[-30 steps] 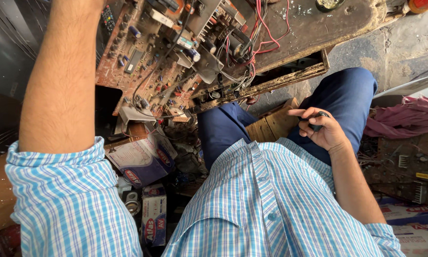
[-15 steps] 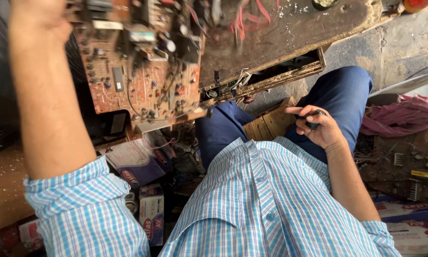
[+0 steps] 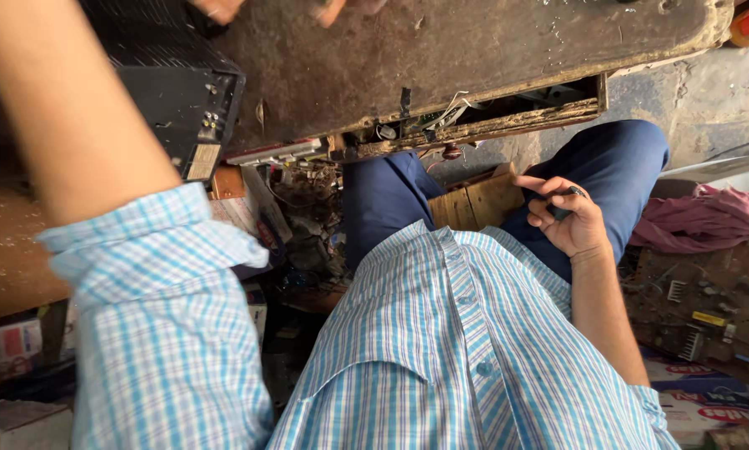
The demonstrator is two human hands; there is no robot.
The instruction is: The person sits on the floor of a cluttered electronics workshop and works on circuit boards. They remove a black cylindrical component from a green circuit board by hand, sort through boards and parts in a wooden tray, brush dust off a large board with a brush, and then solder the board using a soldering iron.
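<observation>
The circuit board that filled the upper left half a second ago is gone from view; you now look at bare, stained table (image 3: 441, 58). Your left hand (image 3: 216, 7) has risen to the top edge, mostly cut off, so I cannot tell its grip. Your right hand (image 3: 568, 218) rests on your thigh, its grip closed around a small dark tool (image 3: 563, 208), mostly hidden by the fingers.

The circuit board, seen earlier above the left forearm (image 3: 74, 125), is gone from view; a bare worn bench top (image 3: 474, 50) is shown there instead. The left hand (image 3: 216, 8) is raised to the frame's top edge.
</observation>
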